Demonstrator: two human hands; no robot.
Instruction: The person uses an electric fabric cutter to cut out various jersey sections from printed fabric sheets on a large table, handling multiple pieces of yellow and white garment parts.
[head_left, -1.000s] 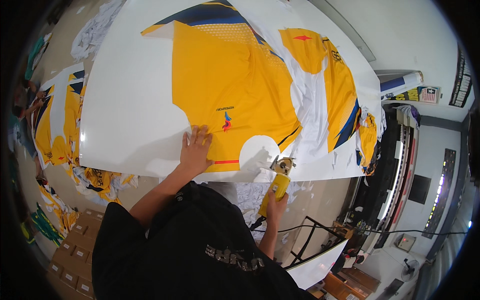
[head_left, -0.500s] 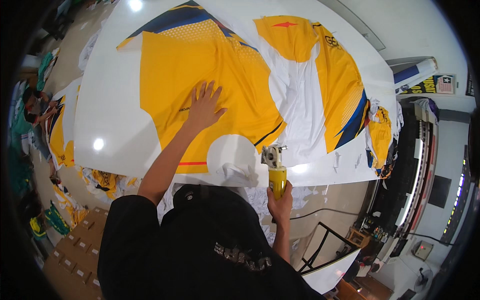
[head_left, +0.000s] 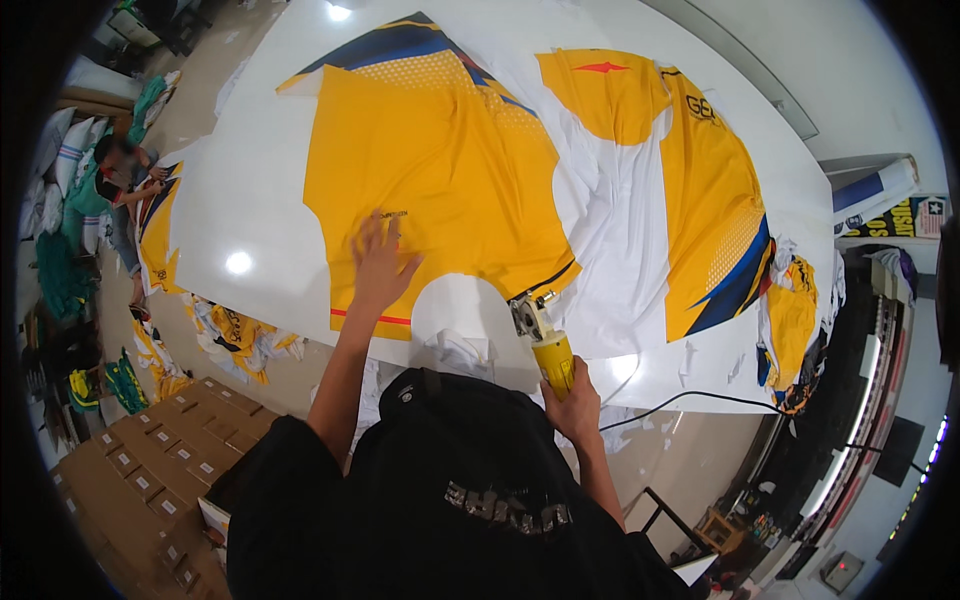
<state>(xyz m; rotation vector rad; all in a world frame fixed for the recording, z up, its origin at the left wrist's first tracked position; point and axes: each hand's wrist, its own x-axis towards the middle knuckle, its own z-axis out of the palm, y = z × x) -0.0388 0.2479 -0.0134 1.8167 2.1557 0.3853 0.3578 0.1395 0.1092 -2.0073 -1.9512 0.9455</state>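
Note:
A large yellow fabric panel (head_left: pixel 440 180), with a dark blue and white-dotted upper part, lies spread on the white table. My left hand (head_left: pixel 383 270) is over its lower left part, above the red stripe, fingers apart and smeared by motion; contact with the cloth is unclear. In my right hand (head_left: pixel 577 404) is a yellow handheld electric cloth cutter (head_left: pixel 554 365), gripped by its body. Its metal head (head_left: pixel 527 316) tilts left, at the panel's near edge below the black stripe. White fabric (head_left: pixel 610 250) lies to the right, beside another yellow panel (head_left: pixel 695 190).
The cutter's black cord (head_left: pixel 690 394) runs right along the near edge of the table (head_left: pixel 240 200). White scraps (head_left: pixel 455 345) lie by that edge. A fabric heap (head_left: pixel 792 325) is at the right. Cardboard boxes (head_left: pixel 150 450) stand lower left. Another person (head_left: pixel 125 175) handles cloth at far left.
My left hand has slid nearer to me, off the small dark print. The cutter has moved left against the panel's edge and tilted left. The whole view has shifted somewhat.

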